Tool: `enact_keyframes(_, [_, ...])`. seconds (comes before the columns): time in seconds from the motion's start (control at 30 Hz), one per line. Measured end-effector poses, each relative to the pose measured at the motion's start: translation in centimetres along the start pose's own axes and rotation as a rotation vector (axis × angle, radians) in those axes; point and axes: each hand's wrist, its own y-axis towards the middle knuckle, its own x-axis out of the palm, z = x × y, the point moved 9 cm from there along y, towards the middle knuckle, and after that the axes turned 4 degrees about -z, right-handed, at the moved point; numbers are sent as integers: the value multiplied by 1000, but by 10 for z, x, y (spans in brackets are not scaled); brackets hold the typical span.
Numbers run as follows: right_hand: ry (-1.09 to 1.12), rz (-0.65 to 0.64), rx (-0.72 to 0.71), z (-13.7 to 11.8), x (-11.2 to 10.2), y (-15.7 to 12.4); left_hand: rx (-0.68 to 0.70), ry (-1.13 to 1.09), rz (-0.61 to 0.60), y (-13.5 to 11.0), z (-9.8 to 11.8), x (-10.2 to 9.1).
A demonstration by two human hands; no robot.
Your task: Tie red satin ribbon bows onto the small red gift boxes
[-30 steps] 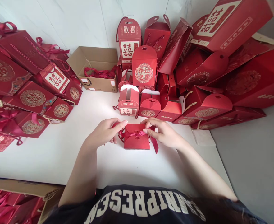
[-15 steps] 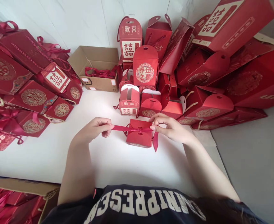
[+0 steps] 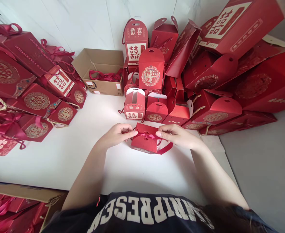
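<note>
Left forearm (image 3: 89, 174) and right forearm (image 3: 212, 174) angle inward, bare. Left grip (image 3: 118, 135) and right grip (image 3: 178, 136) sit close, knuckles up, thumb and forefinger of each pinched together, fingertips facing each other

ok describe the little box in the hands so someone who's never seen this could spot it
Start at the white table ringed by piles of red gift boxes. In front of the row of three small boxes sits a small red box between the left hand and right hand. It alone stands clear of the piles, both hands pinching a red ribbon across its top.
</note>
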Motion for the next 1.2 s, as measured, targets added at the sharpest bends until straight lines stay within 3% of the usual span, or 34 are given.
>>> enact_keyframes(0.13, [-9,12,-33,-1,3,2,-41,67,39,-7,-5,-9])
enact_keyframes(0.37, [-96,68,-56,0,-1,5,-71,-26,-198,-13,-11,-1])
enact_keyframes(0.53, [-120,85,-29,3,-1,6,-172,-128,-346,-19,-13,15])
enact_keyframes(0.7, [-122,87,-41,1,0,4,-128,-177,-193,-13,-8,11])
enact_keyframes(0.9, [-100,66,-57,1,2,6,-32,-228,-244,-15,0,11])
enact_keyframes(1.03, [-96,65,-69,-1,3,7,134,-209,-149,-13,15,7])
enact_keyframes(1.2, [-88,62,-53,2,3,8,126,-234,-159,-6,16,21])
